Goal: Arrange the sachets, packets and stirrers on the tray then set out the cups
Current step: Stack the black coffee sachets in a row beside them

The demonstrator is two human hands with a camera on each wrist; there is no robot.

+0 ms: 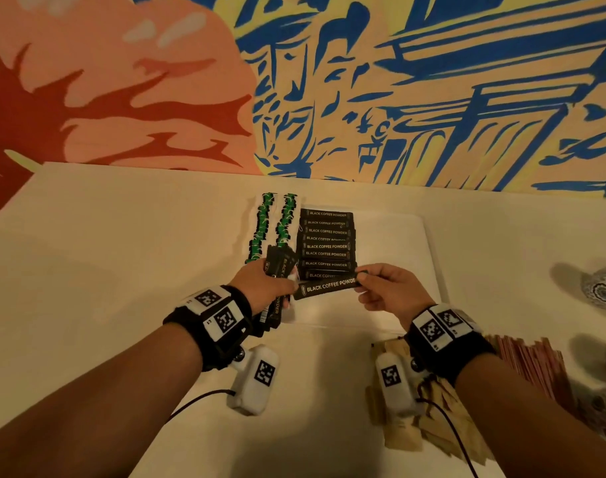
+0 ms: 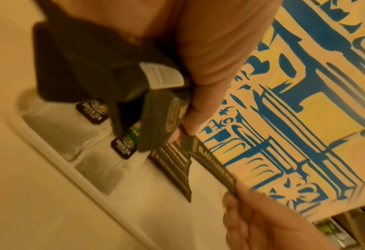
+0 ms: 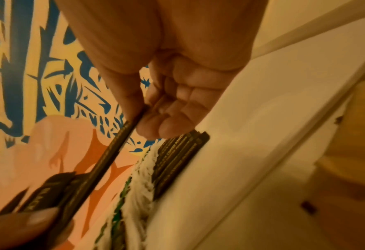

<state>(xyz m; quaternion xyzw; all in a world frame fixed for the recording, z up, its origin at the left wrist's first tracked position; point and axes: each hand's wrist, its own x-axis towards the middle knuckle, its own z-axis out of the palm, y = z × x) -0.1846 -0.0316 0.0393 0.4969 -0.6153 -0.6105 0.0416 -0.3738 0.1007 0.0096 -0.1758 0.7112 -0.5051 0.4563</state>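
A single black coffee sachet (image 1: 329,287) sits just below centre of the head view, its long axis running left to right and tilted slightly up at the right end. The right hand (image 1: 387,291) pinches that end between thumb and fingers (image 3: 160,118). The left hand (image 1: 263,288) grips a bundle of sachets (image 1: 277,267) pointing away, toward the wall. Above them, on the white tray (image 1: 398,236), lies a column of coffee sachets (image 1: 327,243) beside green tea bags (image 1: 270,225). The cream table (image 1: 122,236) meets a painted mural wall (image 1: 398,81).
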